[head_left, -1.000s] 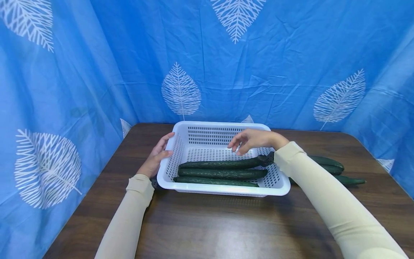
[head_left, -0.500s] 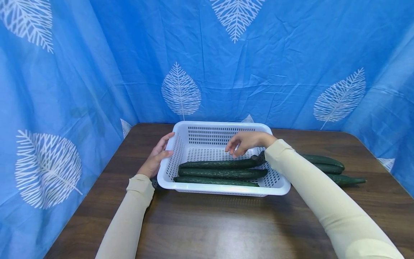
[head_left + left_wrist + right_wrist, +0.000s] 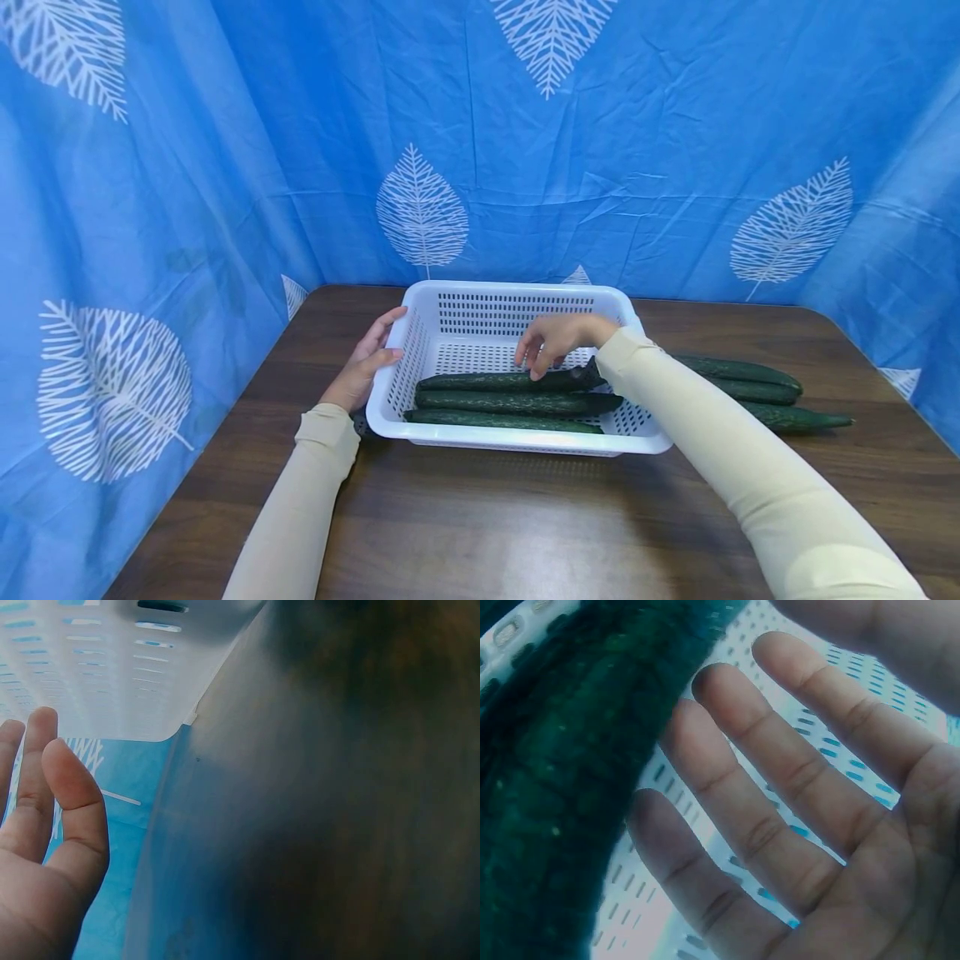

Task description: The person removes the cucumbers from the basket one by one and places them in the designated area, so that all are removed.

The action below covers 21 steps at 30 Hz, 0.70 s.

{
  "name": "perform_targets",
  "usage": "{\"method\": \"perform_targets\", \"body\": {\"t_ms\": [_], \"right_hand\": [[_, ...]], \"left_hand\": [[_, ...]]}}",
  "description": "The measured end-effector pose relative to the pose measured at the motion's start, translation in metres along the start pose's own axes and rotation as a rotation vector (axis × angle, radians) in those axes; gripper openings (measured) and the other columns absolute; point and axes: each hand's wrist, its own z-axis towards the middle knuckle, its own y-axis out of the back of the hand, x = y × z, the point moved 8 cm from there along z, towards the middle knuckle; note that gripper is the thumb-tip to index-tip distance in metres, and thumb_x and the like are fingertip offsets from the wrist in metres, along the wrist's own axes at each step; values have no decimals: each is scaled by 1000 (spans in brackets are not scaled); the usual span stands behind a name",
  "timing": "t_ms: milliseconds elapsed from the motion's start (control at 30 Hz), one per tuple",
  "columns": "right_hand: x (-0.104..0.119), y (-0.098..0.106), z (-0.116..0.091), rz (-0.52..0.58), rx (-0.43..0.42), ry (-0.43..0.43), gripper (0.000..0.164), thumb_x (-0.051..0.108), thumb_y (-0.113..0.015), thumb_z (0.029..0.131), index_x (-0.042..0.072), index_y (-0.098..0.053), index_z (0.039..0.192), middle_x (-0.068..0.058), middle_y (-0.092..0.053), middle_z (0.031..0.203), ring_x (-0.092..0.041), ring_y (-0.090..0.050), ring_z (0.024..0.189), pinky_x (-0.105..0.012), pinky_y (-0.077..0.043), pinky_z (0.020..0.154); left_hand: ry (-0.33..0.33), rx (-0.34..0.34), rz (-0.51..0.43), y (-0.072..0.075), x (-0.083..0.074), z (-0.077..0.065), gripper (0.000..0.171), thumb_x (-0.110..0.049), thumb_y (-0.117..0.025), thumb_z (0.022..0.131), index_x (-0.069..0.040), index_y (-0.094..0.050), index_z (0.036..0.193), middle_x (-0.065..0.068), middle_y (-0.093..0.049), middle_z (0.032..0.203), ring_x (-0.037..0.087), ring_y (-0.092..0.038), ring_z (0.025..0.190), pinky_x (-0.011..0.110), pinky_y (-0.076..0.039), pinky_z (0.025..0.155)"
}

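Note:
My left hand [image 3: 358, 367] rests against the left end of a white perforated plastic basket [image 3: 517, 442], thumb and a fingertip at the rim. In the left wrist view, its fingers [image 3: 34, 787] extend loosely beside the basket's outer wall. Three long dark green cucumbers lie side by side in the basket's near half: the far cucumber [image 3: 480, 382], the middle cucumber [image 3: 517, 403] and the near cucumber [image 3: 495, 420]. My right hand [image 3: 562, 335] is inside the basket, over the far cucumber. The right wrist view has its relaxed fingers [image 3: 727, 772] spread, fingertips right at the cucumber's side [image 3: 555, 780].
To the right of the basket, partly behind my right sleeve [image 3: 720, 450], more cucumbers [image 3: 750, 375] lie on the dark wooden table [image 3: 465, 517]. A blue curtain [image 3: 510, 200] with white leaf prints hangs behind the table and along both sides.
My right hand has moved left and down, closer to the far cucumber. The left hand and the basket hold their place.

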Motion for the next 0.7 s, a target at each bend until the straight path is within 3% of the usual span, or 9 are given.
{"method": "perform_targets", "body": {"t_ms": [300,467,700], "right_hand": [[-2,-7,10,-90,24,-43,42,9,-79,92,0,-70,133,-18,-70,134,-23,-68,114,-35,-58,85],[0,-12,15,-151,46,-55,48,11,-82,93,3,-68,138,-18,-66,138,-21,-62,113,-31,-54,80],[6,-16,17,-236,39,-5,45,10,-81,94,1,-69,137,-18,-67,136,-31,-62,127,-41,-57,98]], "left_hand": [[-11,11,-4,0,-2,1,79,-18,-54,99,-21,-20,170,15,-26,174,45,-31,153,75,-28,121],[-6,4,-9,1,-2,1,79,-18,-54,99,-21,-20,170,15,-27,174,45,-32,153,76,-28,121],[-7,8,-10,-1,-1,1,81,-18,-54,98,-18,-18,171,16,-27,174,46,-32,153,76,-27,121]]}}
